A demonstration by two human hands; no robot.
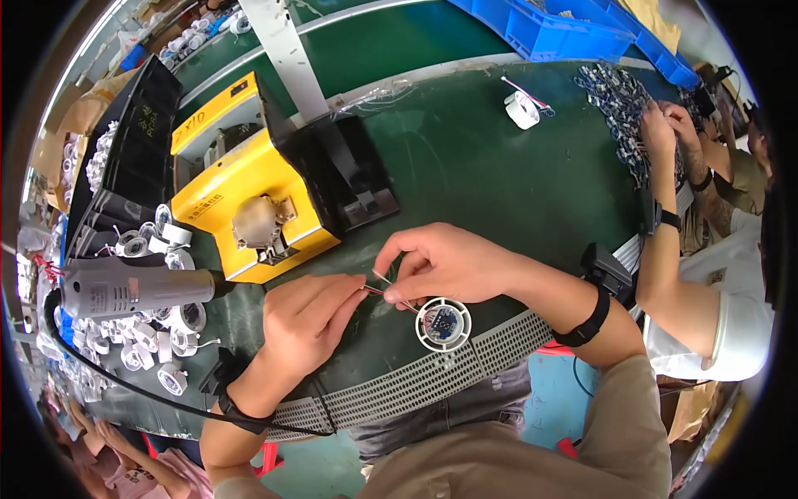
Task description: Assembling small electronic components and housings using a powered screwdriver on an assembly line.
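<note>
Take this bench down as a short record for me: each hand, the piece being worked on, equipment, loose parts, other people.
Left hand: left hand, pinching thin wires
Right hand: right hand, fingers on the same wires
Workpiece: round white housing with a blue circuit board inside, below the right hand
Equipment: yellow benchtop machine; grey heat gun to its left
Loose parts: white ring-shaped housings at left; heaped small circuit boards at upper right
Other people: a co-worker's hands at that heap
</note>
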